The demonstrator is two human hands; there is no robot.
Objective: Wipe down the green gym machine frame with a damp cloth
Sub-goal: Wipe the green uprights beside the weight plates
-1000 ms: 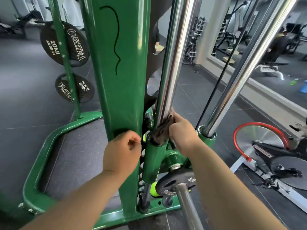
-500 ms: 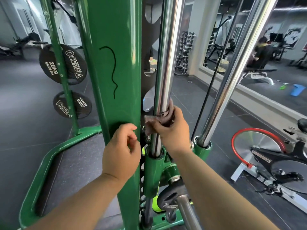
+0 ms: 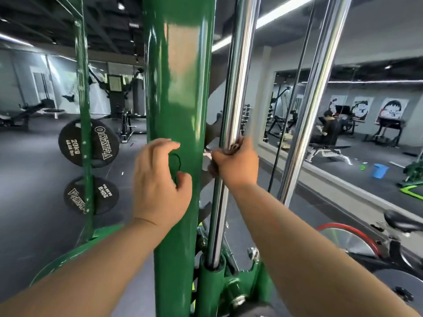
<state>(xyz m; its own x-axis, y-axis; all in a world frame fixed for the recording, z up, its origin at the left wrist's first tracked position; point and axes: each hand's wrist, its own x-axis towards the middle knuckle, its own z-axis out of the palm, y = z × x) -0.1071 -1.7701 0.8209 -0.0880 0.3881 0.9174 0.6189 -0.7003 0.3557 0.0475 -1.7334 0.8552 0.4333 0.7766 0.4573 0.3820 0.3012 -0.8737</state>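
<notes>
A thick green upright post (image 3: 180,88) of the gym machine frame fills the middle of the view. My left hand (image 3: 158,181) is in front of this post with fingers loosely curled and holds nothing. Just right of the post runs a chrome guide rod (image 3: 238,76). My right hand (image 3: 235,163) grips this rod with a dark cloth (image 3: 235,146) wrapped round it; only a small fold of the cloth shows above my fingers. A green sleeve (image 3: 211,287) takes the rod's lower end.
A second chrome rod (image 3: 313,99) slants up at the right. Two black 20 kg plates (image 3: 75,143) hang on a thin green post at the left. A spin bike (image 3: 357,245) with a red-rimmed flywheel stands at lower right. A wall mirror (image 3: 357,124) lies behind.
My right hand has slid the cloth up the chrome rod from the green sleeve. My left hand has risen along the green post and its fingers have loosened. The camera has tilted upward.
</notes>
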